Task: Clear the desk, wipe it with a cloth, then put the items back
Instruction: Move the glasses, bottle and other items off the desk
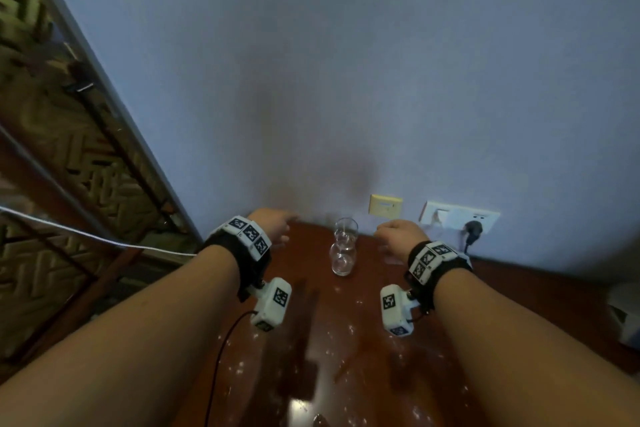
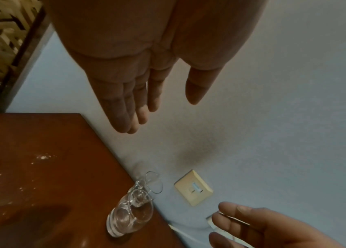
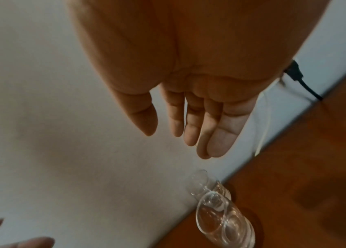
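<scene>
Fingers of the left hand are extended and lie close together, thumb apart, holding nothing; the hand hovers above the far left part of the desk, near the wall. Fingers of the right hand are likewise straight and relaxed, thumb spread, nothing in their hold; this hand hovers above the far right part of the desktop.

Two clear drinking glasses stand upright on the desk between the hands, one behind the other, the rear one close against the wall. Neither hand touches them. Whether the two glasses touch each other cannot be determined.

Desk surface: reddish-brown, glossy wood, marked with scattered whitish specks, most of them on the near half.

On the wall just above the desk's rear edge: a yellowed switch plate, and to its right a white socket panel with a black plug inserted. A white cord runs in from the left toward the left wrist. Patterned carpet lies left of the desk.
</scene>
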### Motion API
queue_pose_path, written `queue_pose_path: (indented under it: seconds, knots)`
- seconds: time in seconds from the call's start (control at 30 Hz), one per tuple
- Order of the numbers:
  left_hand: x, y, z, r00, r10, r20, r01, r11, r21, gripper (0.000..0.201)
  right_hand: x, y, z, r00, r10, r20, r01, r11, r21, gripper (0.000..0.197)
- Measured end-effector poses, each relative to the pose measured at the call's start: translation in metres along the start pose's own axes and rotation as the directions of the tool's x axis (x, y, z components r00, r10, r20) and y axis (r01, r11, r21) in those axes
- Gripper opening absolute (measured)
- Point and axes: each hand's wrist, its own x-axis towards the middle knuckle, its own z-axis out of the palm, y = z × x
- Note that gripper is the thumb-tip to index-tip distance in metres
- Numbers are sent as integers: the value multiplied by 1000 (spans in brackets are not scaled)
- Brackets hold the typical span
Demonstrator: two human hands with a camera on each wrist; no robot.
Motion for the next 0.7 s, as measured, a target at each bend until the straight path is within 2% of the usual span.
queue_pose_path:
  seconds: [0.13, 0.2, 0.4, 0.57, 0.7]
  knots:
    - [25, -7, 29, 995, -102, 21, 103, 993, -50, 16, 31, 22, 10, 994, 107, 2, -107, 992, 73, 6]
    - [37, -15, 48, 988, -146, 57, 149, 988, -51, 17, 41, 30, 12, 988, 149, 30, -151, 985, 87, 11]
    - [80, -32, 87, 970, -213, 113, 219, 975, -38, 15, 71, 50, 25, 978, 205, 36, -207, 976, 65, 8]
    - [113, -43, 106, 960, -241, 141, 249, 967, -45, 35, 86, 57, 43, 963, 266, 51, -269, 960, 83, 10]
    - [130, -47, 115, 945, -269, 188, 280, 959, -35, 48, 92, 61, 59, 975, 203, 85, -198, 978, -58, 41]
